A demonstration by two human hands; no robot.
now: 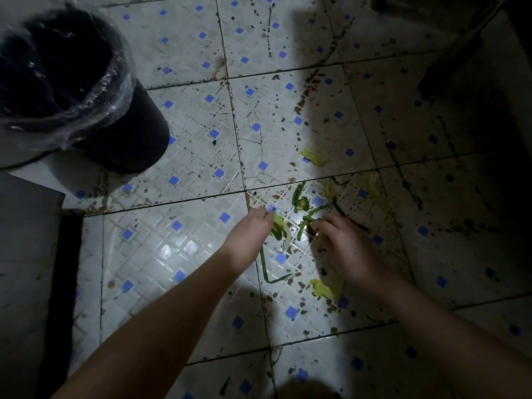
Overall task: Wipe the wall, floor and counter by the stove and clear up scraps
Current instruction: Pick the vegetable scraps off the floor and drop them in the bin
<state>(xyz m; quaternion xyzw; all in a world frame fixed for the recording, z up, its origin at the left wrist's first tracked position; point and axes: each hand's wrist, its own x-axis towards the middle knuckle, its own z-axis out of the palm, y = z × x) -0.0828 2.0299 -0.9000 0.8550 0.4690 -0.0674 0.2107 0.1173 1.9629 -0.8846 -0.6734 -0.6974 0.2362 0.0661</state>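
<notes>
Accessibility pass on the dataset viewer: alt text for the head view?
Two bare hands gather green vegetable scraps off a dirty tiled floor: the left hand grips a pale bunch, the right hand reaches for a green strip. A black bin lined with a clear bag stands at upper left.

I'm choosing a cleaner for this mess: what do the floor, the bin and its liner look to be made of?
Floor: glazed ceramic tile, apparently; glossy glare, grout lines, a printed mosaic pattern with blue squares. Bin: dark, matte, smooth-walled, probably plastic, though the dim light leaves it open. Liner: thin clear plastic film, crinkled and shiny, folded over the rim.
</notes>
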